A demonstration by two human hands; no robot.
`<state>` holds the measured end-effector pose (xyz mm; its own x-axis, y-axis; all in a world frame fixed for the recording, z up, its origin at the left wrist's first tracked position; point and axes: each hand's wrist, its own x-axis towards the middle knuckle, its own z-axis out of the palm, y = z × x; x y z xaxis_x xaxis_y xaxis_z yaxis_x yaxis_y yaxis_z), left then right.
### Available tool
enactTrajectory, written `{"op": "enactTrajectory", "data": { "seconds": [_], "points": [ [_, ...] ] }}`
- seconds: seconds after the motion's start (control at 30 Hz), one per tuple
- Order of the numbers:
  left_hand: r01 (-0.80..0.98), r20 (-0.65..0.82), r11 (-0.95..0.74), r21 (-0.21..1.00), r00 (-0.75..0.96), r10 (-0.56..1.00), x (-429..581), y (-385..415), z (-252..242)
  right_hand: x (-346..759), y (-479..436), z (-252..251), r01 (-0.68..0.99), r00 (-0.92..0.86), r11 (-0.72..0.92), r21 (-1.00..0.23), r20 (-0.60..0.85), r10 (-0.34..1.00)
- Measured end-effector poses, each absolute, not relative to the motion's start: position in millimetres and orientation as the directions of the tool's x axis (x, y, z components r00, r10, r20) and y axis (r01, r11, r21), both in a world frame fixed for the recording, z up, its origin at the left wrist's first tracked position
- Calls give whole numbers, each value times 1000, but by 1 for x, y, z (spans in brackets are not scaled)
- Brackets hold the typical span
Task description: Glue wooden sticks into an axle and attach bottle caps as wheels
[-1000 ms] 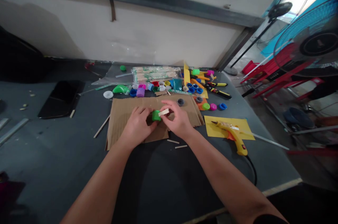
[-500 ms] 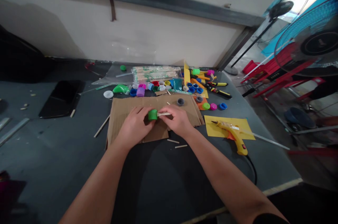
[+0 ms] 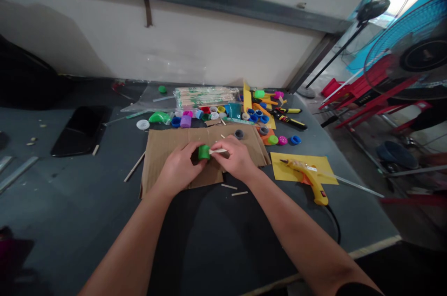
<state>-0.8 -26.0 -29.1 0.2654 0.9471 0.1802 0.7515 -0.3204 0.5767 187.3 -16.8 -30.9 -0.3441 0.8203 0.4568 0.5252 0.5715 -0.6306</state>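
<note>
My left hand is closed around a green bottle cap, held just above a brown cardboard sheet on the dark table. My right hand pinches a short pale wooden stick whose end touches the side of the cap. Both hands meet over the middle of the cardboard. A grey cap sits on the cardboard just beyond my right hand.
A yellow glue gun lies on a yellow sheet at the right. Several coloured caps, a pack of sticks and cutters lie behind the cardboard. A black phone rests at the left. Loose sticks lie near the cardboard's front edge.
The stick in my right hand has turned from tilted to level against the cap. The cap has risen slightly with my left hand.
</note>
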Motion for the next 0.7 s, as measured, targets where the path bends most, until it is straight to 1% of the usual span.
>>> {"op": "enactTrajectory", "data": {
  "seconds": [0.2,0.4,0.57,0.7],
  "points": [
    [756,192,-337,561,277,941,1,-26,-29,188,-19,-27,536,-396,622,-571,481,782],
    [734,243,-357,577,263,934,2,-28,-30,188,-19,-26,546,-394,615,-569,474,788],
    [711,336,-428,558,278,900,5,-27,-33,189,-18,-27,543,-391,612,-575,471,791],
    [695,372,-459,553,287,883,8,-27,-34,190,-19,-27,538,-394,614,-578,472,789]
  ]
}}
